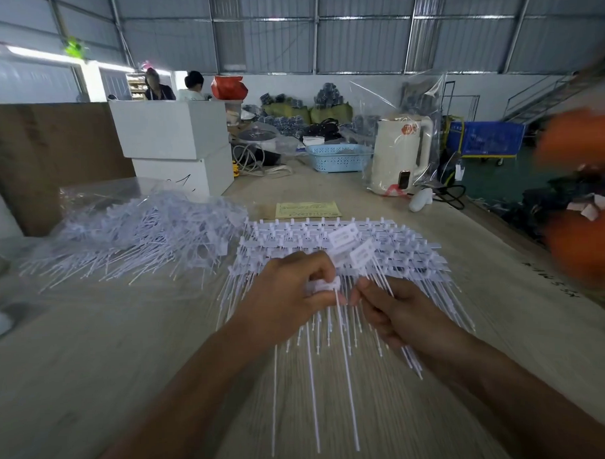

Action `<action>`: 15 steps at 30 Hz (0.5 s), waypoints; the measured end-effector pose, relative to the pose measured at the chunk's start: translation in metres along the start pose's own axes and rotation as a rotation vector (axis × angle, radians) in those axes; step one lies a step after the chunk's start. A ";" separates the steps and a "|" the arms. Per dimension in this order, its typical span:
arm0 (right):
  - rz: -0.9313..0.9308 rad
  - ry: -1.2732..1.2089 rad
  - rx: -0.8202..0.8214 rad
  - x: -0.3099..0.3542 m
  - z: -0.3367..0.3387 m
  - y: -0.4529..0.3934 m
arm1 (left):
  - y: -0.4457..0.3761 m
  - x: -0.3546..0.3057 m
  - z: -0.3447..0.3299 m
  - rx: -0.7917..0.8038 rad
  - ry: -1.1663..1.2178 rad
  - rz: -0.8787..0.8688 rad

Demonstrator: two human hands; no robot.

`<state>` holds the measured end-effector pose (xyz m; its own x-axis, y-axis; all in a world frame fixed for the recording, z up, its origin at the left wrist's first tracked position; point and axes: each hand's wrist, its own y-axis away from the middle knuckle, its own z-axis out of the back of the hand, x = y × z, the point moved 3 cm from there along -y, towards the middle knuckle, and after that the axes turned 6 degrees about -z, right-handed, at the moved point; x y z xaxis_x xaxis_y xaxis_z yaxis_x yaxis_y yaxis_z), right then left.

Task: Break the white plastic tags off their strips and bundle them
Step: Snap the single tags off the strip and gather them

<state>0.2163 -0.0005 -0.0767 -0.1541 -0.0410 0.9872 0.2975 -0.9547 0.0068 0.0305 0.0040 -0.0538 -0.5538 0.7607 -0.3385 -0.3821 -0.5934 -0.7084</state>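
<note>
White plastic tags [342,243] are spread across the middle of the table [93,357], many of them joined to their strips [391,253] in overlapping rows, heads away from the person and thin tails fanning back toward the table's near edge. To the left, on a sheet of clear plastic [87,192], lies a loose heap of tags [136,231] — apparently ones already snapped off, though none of it looks tied or bundled from here. My judgement is that the work is somewhere in the middle: a good pile is separated, a large batch of strips remains untouched, and the bundling seems not to have begun.

Both hands are low over the near side of the strip pile, almost touching each other. The left hand [289,295] has its fingers curled round a small cluster of tag heads, with several long tails hanging down from it toward the camera. The right hand [393,312] is closed on a few thin tails — two tag heads stand up just beyond its fingers, tilted above the rows. The strips lie directly under and beyond both hands; the loose heap is well off to the left of the left hand.
</note>
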 end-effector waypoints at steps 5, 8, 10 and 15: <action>0.007 0.022 0.022 0.006 -0.003 0.006 | 0.003 -0.006 -0.011 0.093 0.020 -0.061; -0.012 0.059 0.031 0.005 -0.003 0.007 | 0.005 -0.007 -0.013 0.115 0.057 -0.048; -0.044 0.068 0.049 0.004 -0.004 0.006 | 0.004 -0.007 -0.013 0.108 0.096 -0.031; -0.084 0.007 0.073 0.002 -0.004 0.005 | 0.001 -0.013 -0.012 0.144 0.171 -0.036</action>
<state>0.2138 -0.0069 -0.0751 -0.1882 0.0357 0.9815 0.3507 -0.9310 0.1011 0.0461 -0.0039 -0.0573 -0.4086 0.8085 -0.4235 -0.5081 -0.5870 -0.6303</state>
